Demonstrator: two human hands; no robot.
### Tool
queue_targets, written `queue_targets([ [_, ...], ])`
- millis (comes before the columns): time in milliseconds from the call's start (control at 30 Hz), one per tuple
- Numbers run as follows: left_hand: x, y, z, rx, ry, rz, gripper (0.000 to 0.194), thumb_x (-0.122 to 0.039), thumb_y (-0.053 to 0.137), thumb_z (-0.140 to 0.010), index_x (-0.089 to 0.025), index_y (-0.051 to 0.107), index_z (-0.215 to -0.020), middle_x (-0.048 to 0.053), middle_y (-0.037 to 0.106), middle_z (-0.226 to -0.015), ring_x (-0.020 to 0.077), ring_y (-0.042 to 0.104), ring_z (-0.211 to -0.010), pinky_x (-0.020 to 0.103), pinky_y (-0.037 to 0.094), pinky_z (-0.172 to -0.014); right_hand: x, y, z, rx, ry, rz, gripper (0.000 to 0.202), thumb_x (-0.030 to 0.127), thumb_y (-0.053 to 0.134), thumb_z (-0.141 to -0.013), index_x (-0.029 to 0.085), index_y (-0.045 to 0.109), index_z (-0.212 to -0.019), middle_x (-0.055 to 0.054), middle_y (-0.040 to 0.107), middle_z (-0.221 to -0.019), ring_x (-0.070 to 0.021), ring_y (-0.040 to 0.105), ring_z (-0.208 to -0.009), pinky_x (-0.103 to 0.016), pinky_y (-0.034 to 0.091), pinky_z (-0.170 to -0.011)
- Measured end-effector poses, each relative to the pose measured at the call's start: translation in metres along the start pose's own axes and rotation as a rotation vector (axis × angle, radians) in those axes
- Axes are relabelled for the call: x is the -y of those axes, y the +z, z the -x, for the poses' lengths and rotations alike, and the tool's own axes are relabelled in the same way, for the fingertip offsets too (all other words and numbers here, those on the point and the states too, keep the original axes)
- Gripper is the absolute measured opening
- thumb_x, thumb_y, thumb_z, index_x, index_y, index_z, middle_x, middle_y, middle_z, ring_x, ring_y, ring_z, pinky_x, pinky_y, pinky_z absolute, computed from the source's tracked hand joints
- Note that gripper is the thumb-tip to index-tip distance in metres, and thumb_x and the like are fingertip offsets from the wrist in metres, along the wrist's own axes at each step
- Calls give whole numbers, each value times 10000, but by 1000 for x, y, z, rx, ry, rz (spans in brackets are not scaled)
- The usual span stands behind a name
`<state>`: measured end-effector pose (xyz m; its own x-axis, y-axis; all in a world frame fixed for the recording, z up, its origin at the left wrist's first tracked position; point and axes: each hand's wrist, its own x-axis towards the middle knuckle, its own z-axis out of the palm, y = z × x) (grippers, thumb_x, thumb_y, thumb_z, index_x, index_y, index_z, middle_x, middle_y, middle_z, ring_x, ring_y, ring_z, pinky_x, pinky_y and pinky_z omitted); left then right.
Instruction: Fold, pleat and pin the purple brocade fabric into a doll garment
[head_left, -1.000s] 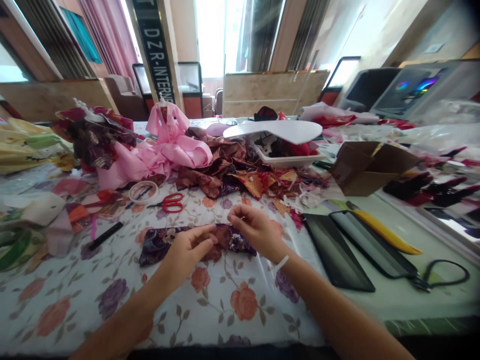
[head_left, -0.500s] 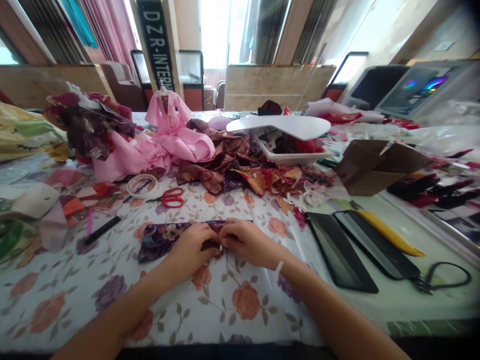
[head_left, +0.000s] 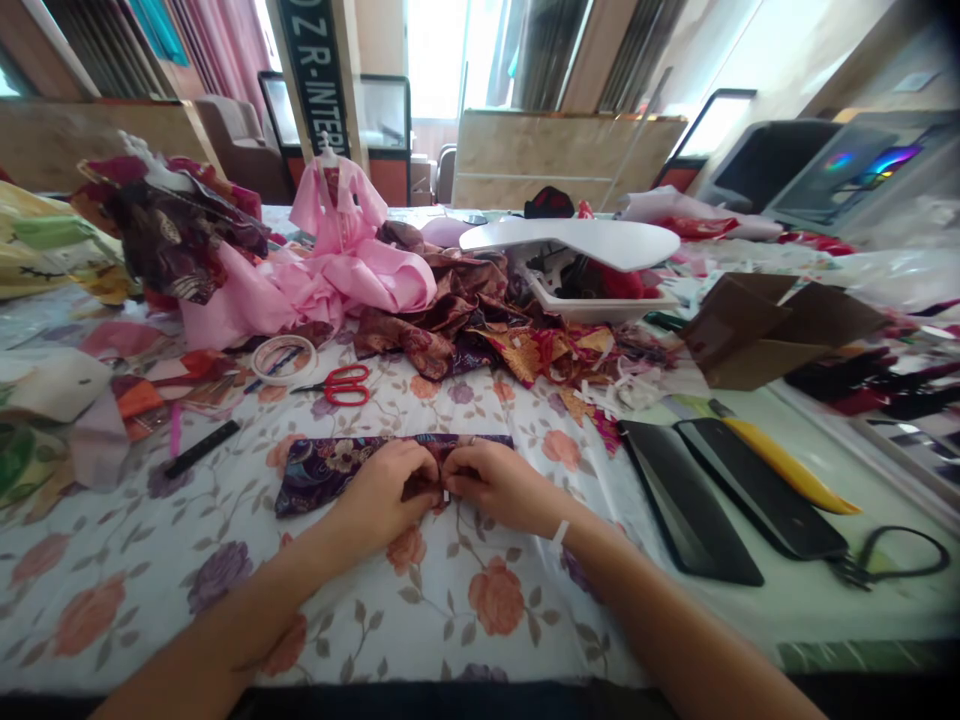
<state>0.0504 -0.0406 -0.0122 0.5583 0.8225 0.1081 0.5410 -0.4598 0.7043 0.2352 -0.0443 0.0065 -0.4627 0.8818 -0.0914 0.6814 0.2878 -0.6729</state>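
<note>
A folded strip of dark purple floral fabric [head_left: 322, 475] lies across the flowered tablecloth [head_left: 360, 590] in front of me. My left hand [head_left: 397, 490] pinches the near edge of the fabric around its middle. Close beside it, fingertips almost meeting, my right hand [head_left: 491, 485] pinches the same edge. A small white bit [head_left: 447, 495] shows just under the right fingertips; what it is I cannot make out. Beyond the fabric lie red-handled scissors [head_left: 341, 386] and a roll of tape [head_left: 283, 360].
A doll in a pink dress [head_left: 337, 205] stands at the back left near crumpled brocade cloth [head_left: 427, 330]. A white tray [head_left: 600, 308] and a cardboard box [head_left: 772, 330] are behind. Right lie a dark tablet [head_left: 686, 500] and a yellow object [head_left: 795, 468]; left, a black bar [head_left: 201, 449].
The view has shifted slightly, with the background a little higher. Both hands keep their pinch on the fabric, with only tiny finger movement.
</note>
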Motion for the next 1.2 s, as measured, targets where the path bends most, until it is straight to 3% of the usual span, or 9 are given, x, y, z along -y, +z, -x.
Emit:
queue_targets([
  [433, -1, 2, 8, -21, 114, -55, 122, -66, 586, -792, -171, 639, -761, 27, 614, -867, 181, 525, -877, 326, 429, -798, -1, 2, 1, 0, -31, 53, 129, 73, 590, -779, 168, 674, -758, -19, 634, -778, -131, 546, -725, -223, 374, -656],
  [633, -2, 5, 18, -59, 283, -236, 186, -138, 481, -889, -162, 663, -862, 67, 637, -912, 199, 554, -888, 349, 474, -797, -3, 8, 3, -48, -32, 100, 131, 102, 569, -804, 171, 673, -763, -27, 640, -777, -136, 546, -719, -231, 367, -648],
  [867, -4, 9, 31, -91, 489, -507, 268, -125, 427, -892, -99, 614, -1082, 133, 642, -991, 247, 579, -926, 390, 528, -759, 1, 8, 5, -67, -47, 134, 120, 114, 573, -812, 167, 676, -783, -33, 646, -783, -142, 543, -717, -235, 371, -640],
  [1033, -6, 10, 32, -125, 526, -618, 279, -121, 378, -923, -95, 611, -1074, 129, 655, -968, 240, 601, -918, 384, 545, -751, -1, 9, 6, -85, -54, 125, 122, 108, 574, -808, 167, 677, -781, -33, 641, -781, -142, 538, -711, -239, 377, -638],
  [1200, -5, 12, 32, -85, 499, -639, 271, -94, 425, -892, -74, 596, -1102, 141, 641, -1022, 261, 584, -967, 401, 534, -806, -2, 10, 8, -89, -81, 133, 112, 129, 576, -819, 166, 673, -779, -36, 621, -782, -144, 530, -713, -245, 387, -642],
])
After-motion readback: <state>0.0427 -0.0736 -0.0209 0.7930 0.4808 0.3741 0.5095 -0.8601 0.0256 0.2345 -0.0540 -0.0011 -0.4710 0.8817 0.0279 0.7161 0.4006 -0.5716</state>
